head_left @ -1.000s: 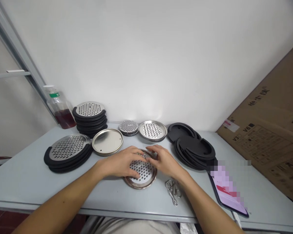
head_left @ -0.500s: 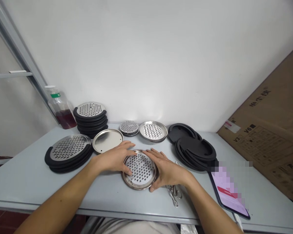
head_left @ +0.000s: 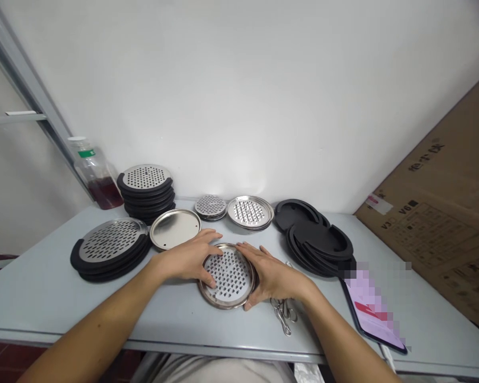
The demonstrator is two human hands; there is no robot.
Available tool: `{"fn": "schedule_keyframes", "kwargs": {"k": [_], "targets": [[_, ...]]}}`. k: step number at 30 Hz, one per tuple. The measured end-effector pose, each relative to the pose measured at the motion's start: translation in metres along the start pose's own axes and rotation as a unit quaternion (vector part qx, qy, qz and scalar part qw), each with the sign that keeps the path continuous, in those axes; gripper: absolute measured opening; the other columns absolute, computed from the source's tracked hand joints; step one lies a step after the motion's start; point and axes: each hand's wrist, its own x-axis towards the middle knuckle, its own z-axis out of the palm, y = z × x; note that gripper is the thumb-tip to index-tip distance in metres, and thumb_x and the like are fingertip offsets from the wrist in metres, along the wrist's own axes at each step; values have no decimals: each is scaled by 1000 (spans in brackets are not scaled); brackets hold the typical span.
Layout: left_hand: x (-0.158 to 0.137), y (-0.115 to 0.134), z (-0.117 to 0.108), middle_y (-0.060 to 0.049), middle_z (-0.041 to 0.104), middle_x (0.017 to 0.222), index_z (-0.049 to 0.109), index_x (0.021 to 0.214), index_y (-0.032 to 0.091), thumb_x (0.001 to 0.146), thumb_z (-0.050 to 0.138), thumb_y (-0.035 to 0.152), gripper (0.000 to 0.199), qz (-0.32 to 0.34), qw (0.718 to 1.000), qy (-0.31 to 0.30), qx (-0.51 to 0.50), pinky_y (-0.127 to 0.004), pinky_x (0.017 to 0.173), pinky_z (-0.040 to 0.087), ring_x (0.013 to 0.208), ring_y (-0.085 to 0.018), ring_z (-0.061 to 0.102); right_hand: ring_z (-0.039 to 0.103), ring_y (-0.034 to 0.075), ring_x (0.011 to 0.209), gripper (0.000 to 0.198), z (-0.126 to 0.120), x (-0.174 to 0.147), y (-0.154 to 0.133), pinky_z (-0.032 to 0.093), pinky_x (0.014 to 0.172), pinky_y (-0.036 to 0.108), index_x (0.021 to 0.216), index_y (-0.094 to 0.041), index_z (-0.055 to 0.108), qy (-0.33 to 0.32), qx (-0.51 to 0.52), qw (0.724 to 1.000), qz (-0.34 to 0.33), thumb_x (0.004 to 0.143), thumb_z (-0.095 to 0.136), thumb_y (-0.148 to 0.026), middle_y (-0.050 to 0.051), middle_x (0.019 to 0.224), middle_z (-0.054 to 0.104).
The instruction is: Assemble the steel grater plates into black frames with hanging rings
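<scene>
A round metal grater disc [head_left: 229, 276] with rows of raised cutting holes lies flat in a shiny metal ring near the middle of the table. My left hand [head_left: 195, 260] grips its left side, the thumb pressed on the perforated face and the other fingers at the far rim. On the right side my right hand [head_left: 269, 274] holds the edge, thumb at the near rim and fingers at the far one. A plain round metal tray [head_left: 175, 229] lies just beyond my left hand. Several wire clips [head_left: 282, 315] rest partly under my right wrist.
Black-rimmed grater stacks [head_left: 146, 186] stand at the left beside a bottle of dark red liquid [head_left: 104, 191]. Along the wall are small grater discs [head_left: 210, 206] and larger ones [head_left: 249, 213]. Black holders [head_left: 321, 239], a phone [head_left: 377, 311] and a cardboard box [head_left: 435, 213] occupy the right.
The camera view has shifted slightly. Both hands keep their hold on the grater disc, with hardly any movement visible.
</scene>
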Motion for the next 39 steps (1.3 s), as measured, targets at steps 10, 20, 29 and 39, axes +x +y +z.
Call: {"fn": "schedule_keyframes", "kwargs": {"k": [10, 20, 29, 39], "targets": [[2, 2, 2, -11, 45, 143, 62, 124, 21, 62, 81, 50, 71, 25, 1000, 3, -18, -41, 110, 33, 135, -32, 35, 5, 32, 147, 122, -4, 1, -5, 0, 117, 55, 153, -27, 13, -17, 1, 1000, 6, 56, 81, -56, 10, 160, 13], [0, 4, 2, -8, 37, 151, 53, 134, 25, 64, 79, 44, 77, -6, 999, -20, -50, -41, 112, 31, 137, -31, 36, 3, 34, 147, 125, -3, 1, -6, -1, 115, 58, 152, -28, 18, -23, -10, 1000, 10, 50, 84, -56, 15, 160, 12], [1, 6, 0, -10, 37, 151, 55, 131, 22, 63, 80, 43, 75, -14, 998, -22, -51, -42, 112, 31, 137, -32, 36, 4, 34, 147, 123, -4, 2, -7, 0, 115, 58, 152, -28, 17, -17, -5, 1000, 8, 52, 83, -56, 14, 160, 12], [-1, 10, -5, -10, 40, 149, 56, 128, 23, 63, 81, 41, 72, -16, 998, -24, -60, -43, 112, 31, 137, -31, 37, 3, 36, 147, 126, -4, -1, -12, 2, 115, 59, 152, -30, 20, -14, 4, 1000, 18, 47, 86, -55, 16, 160, 11]]}}
